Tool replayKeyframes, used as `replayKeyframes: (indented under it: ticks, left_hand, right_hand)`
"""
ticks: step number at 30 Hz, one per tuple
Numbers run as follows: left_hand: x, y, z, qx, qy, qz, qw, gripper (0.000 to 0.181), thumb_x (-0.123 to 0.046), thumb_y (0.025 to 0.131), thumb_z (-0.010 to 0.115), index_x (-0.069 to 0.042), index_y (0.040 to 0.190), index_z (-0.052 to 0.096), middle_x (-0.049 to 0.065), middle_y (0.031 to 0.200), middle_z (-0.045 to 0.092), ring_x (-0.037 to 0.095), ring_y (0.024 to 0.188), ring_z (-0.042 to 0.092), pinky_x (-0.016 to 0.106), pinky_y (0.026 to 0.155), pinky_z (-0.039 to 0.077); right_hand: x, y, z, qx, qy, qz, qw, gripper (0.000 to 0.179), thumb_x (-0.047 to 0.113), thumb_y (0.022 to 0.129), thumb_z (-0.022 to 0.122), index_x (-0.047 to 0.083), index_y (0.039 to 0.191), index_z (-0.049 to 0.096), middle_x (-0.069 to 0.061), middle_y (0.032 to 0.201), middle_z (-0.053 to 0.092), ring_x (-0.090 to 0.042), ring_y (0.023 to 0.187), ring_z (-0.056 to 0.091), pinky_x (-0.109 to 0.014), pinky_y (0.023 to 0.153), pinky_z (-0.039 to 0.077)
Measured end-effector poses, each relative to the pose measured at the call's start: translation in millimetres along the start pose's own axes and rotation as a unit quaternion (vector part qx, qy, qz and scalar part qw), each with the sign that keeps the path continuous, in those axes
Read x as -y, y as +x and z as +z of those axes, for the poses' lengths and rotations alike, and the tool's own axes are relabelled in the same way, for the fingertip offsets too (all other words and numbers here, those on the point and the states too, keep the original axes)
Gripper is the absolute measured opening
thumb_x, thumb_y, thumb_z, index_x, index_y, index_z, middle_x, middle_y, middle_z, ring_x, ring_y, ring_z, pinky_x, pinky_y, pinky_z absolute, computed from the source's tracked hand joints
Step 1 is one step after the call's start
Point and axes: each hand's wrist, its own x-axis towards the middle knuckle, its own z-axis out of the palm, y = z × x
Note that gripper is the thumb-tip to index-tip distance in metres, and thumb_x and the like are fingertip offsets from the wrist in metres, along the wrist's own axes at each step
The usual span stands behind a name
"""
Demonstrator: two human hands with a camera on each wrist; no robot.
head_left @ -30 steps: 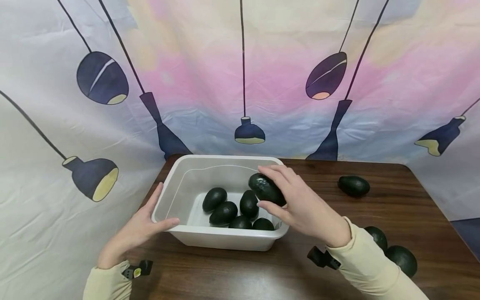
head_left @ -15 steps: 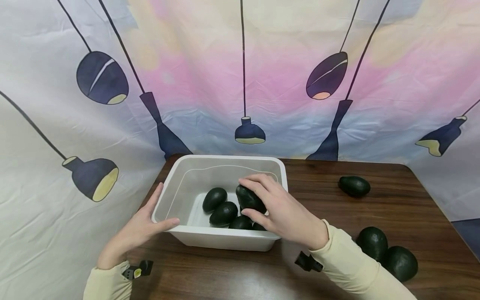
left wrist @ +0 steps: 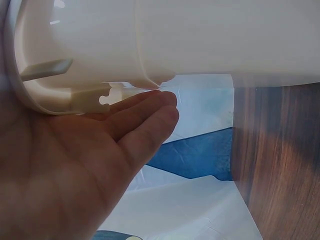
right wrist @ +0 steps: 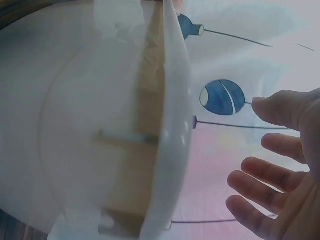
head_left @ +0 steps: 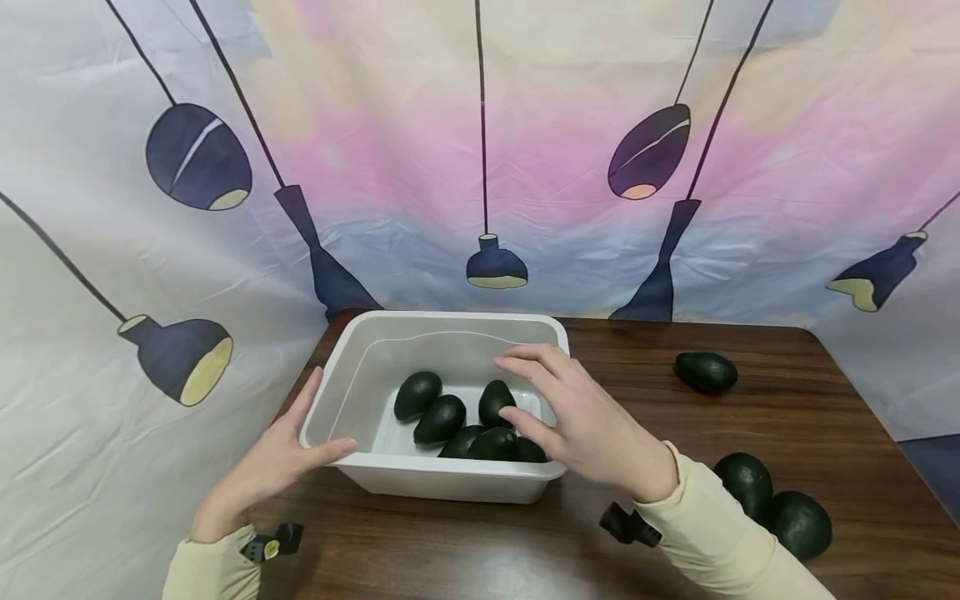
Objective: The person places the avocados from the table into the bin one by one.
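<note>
Inside a white plastic tub (head_left: 442, 479) lie several dark green avocados (head_left: 439, 420), mostly grouped toward its near side. My left hand (head_left: 273, 458) rests at the tub's near left corner, thumb over the near rim and straight fingers along the outer left side. The left wrist view shows those fingers (left wrist: 145, 125) just under the rim. Above the tub's right side hovers my right hand (head_left: 581, 412), fingers spread and holding nothing. Its thumb overlaps one avocado (head_left: 495, 402) in the head view. In the right wrist view its fingers (right wrist: 267, 172) are beyond the tub rim (right wrist: 175, 130).
On the brown wooden table (head_left: 637, 550), a single avocado (head_left: 706, 372) lies at the back right. Two more avocados (head_left: 799, 525) sit together beside the right sleeve (head_left: 727, 533). Behind the table hangs a cloth printed with lamps (head_left: 497, 262).
My right hand lowered an avocado into the tub, let it go and drew back slightly right. Avocados in the tub shifted left. My left hand stayed on the corner.
</note>
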Motion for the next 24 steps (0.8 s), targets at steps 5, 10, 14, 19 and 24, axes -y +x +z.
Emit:
replayKeyframes:
  ticks: [5,10,14,19,24]
  left_hand:
    - [1.0,0.4,0.0,-0.001,0.002,-0.001,1.0,0.104,-0.037,0.082,0.072,-0.037,0.149,-0.007,0.018,0.155,0.011,0.046,0.13,0.027,0.061,0.096,0.03]
    - [0.1,0.7,-0.4,0.0,-0.002,0.002,1.0,0.104,-0.036,0.082,0.072,-0.037,0.149,-0.007,0.017,0.155,0.01,0.045,0.131,0.026,0.062,0.096,0.029]
    - [0.0,0.6,-0.5,0.003,-0.009,0.0,1.0,0.103,-0.036,0.082,0.072,-0.039,0.149,-0.007,0.017,0.155,0.009,0.045,0.132,0.024,0.063,0.096,0.028]
    - [0.3,0.9,-0.9,0.007,-0.012,-0.002,0.9999,0.103,-0.036,0.083,0.071,-0.04,0.148,-0.007,0.017,0.155,0.008,0.046,0.133,0.022,0.065,0.096,0.027]
    - [0.0,1.0,-0.9,0.004,-0.005,0.0,1.0,0.103,-0.037,0.083,0.071,-0.037,0.149,-0.008,0.018,0.155,0.007,0.048,0.132,0.021,0.066,0.096,0.027]
  right_hand:
    - [-3.7,-8.3,-8.8,0.002,-0.015,0.027,0.9995,0.052,0.028,0.091,0.063,0.017,0.138,0.046,0.001,0.136,0.042,-0.014,0.124,0.04,-0.037,0.097,0.036]
    - [-9.6,-17.3,-16.5,-0.032,-0.032,0.02,0.9988,0.055,0.021,0.085,0.07,0.013,0.136,0.049,-0.003,0.133,0.046,-0.017,0.122,0.042,-0.037,0.097,0.036]
    - [-15.8,-27.2,-26.4,-0.062,-0.038,0.02,0.9972,0.058,0.016,0.08,0.074,0.011,0.134,0.051,-0.005,0.131,0.048,-0.02,0.12,0.044,-0.036,0.097,0.037]
    - [-23.3,-47.9,-43.8,-0.065,-0.056,0.077,0.9934,0.061,0.016,0.08,0.075,0.013,0.136,0.05,-0.002,0.134,0.045,-0.019,0.123,0.042,-0.031,0.099,0.035]
    - [-33.0,-75.9,-59.1,-0.084,-0.077,0.112,0.9872,0.065,0.013,0.078,0.078,0.015,0.136,0.05,-0.003,0.134,0.046,-0.021,0.121,0.044,-0.021,0.098,0.032]
